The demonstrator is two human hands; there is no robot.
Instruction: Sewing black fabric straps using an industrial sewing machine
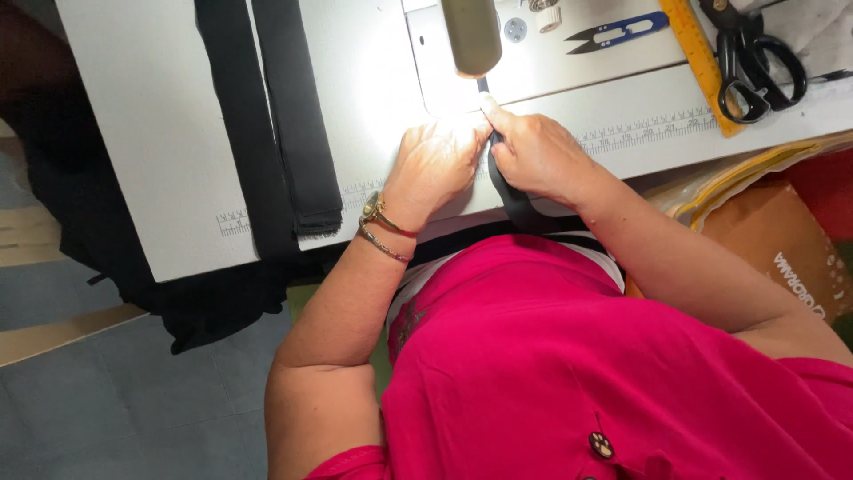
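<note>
Head view, from left to right. On the far left, two long black fabric strips (271, 116) lie flat on the white sewing surface (151, 151), and their near ends hang over its edge. They are well apart from the hands. In the middle, the left hand (433, 164), with a gold watch and bracelet at the wrist, rests palm down on the surface in the strong lamp light. Its fingers are curled and press down beside the narrow black fabric band (508, 191). Just to the right, almost touching it, the right hand (533, 156) has its fingers closed in a pinch on this band, directly below the olive-grey machine head (471, 36). The band runs from the needle area toward the near edge and drops in front of the pink shirt. To feed it well, I think both hands should keep the band flat and straight, and the fingertips should stay clear of the needle. On the far right lie blue thread snips (617, 31), a yellow ruler (702, 62) and black scissors (755, 62).
</note>
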